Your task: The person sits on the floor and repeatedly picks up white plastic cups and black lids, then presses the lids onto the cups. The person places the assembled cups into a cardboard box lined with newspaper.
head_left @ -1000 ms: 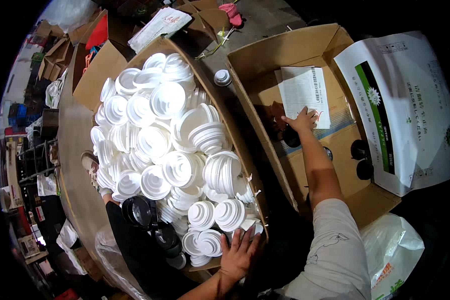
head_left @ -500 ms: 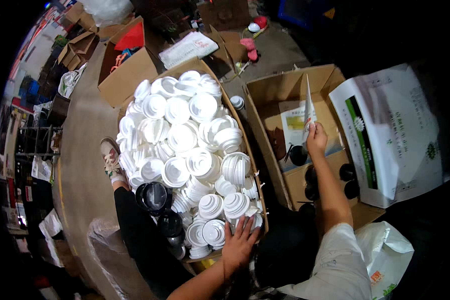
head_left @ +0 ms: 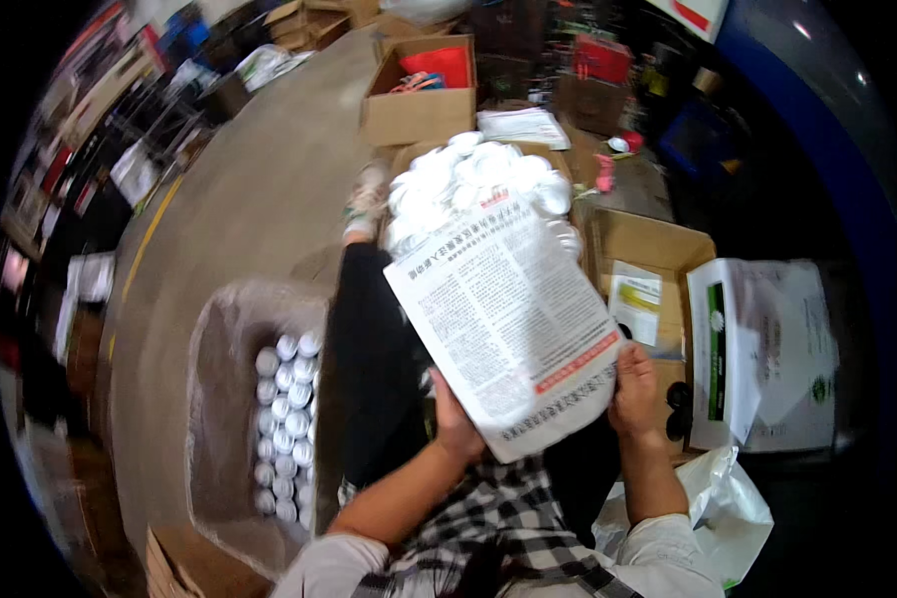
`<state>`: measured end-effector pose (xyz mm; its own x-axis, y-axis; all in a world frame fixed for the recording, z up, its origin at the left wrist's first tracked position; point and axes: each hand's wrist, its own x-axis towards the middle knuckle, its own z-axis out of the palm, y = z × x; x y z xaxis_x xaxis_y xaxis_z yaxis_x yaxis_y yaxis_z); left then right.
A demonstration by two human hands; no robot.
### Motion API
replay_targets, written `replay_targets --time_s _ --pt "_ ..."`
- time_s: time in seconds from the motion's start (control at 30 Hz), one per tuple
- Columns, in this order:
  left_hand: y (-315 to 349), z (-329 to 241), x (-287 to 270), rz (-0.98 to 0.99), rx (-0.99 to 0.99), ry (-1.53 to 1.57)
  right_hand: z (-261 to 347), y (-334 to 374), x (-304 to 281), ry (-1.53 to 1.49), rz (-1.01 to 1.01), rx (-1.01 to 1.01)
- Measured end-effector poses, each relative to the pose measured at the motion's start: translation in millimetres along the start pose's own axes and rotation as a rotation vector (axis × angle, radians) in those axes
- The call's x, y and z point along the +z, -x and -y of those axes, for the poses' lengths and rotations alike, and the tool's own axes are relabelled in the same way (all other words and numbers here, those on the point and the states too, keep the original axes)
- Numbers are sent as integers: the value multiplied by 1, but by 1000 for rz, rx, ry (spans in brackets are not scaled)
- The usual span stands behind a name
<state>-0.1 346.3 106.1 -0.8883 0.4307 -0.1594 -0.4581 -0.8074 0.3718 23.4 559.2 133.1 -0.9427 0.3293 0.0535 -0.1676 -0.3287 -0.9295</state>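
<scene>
A folded sheet of newspaper point(head_left: 508, 314) is spread out tilted over my lap, printed side up. My right hand point(head_left: 635, 387) pinches its right edge. At the lower left edge is my left hand point(head_left: 455, 417), its thumb at the paper's border and its other fingers hidden under the sheet. Behind the paper rises a heap of white plastic lid-like parts point(head_left: 468, 174) in a cardboard box, partly covered by the sheet.
On the left, a plastic-lined box point(head_left: 209, 399) holds several white-topped round pieces point(head_left: 284, 409). To the right stands an open carton point(head_left: 658, 234) with papers and black round parts point(head_left: 678, 397). A white plastic bag point(head_left: 708, 498) lies beside my right arm.
The newspaper has come from the right carton to above my lap, carried by my right hand. My left hand has left the white parts and moved to the paper. The view has shifted.
</scene>
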Motion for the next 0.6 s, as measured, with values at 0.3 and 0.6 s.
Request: replay_targets --time_s 0.3,0.6 --pt "139 -84 -76 -598 153 -375 -82 90 93 1130 458 -630" --pt "159 -77 -93 -633 421 -186 -63 125 162 1007 1147 -821"
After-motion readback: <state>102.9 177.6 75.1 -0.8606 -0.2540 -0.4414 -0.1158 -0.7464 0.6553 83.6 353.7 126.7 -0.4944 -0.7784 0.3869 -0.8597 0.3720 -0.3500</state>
